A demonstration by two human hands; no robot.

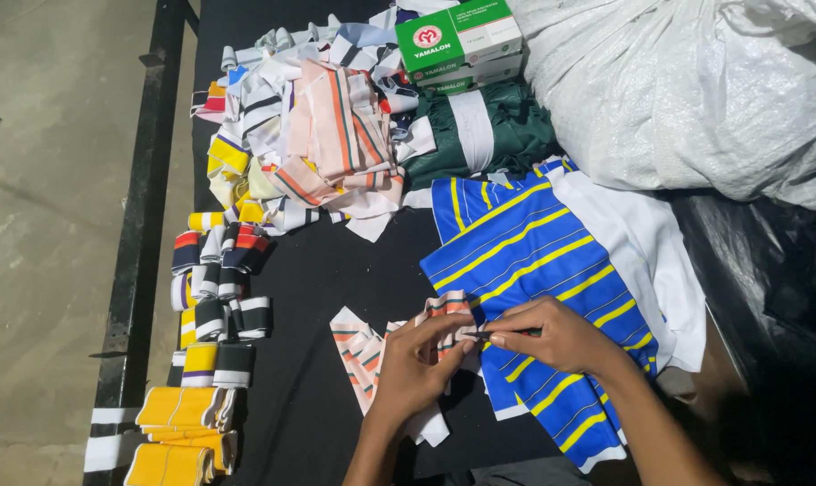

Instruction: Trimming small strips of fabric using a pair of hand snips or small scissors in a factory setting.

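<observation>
My forearms are cut off by the lower edge. My left hand (pixel 414 364) covers much of the striped collar strip (pixel 444 310), a pale peach knit band with orange and dark stripes, so its full length is hidden. The strip lies on the black table (pixel 327 270), at the edge of the blue cloth with yellow stripes (pixel 534 270). My left fingers pinch the strip. My right hand (pixel 552 337) grips a small dark tool (pixel 480 334), thin and hard to make out; its tip meets the strip. More peach strips (pixel 358 346) lie just beside my left hand. Rolled cuffs (pixel 215 270) line the table's left side. A white sack (pixel 696 81) fills the upper right, partly out of frame.
</observation>
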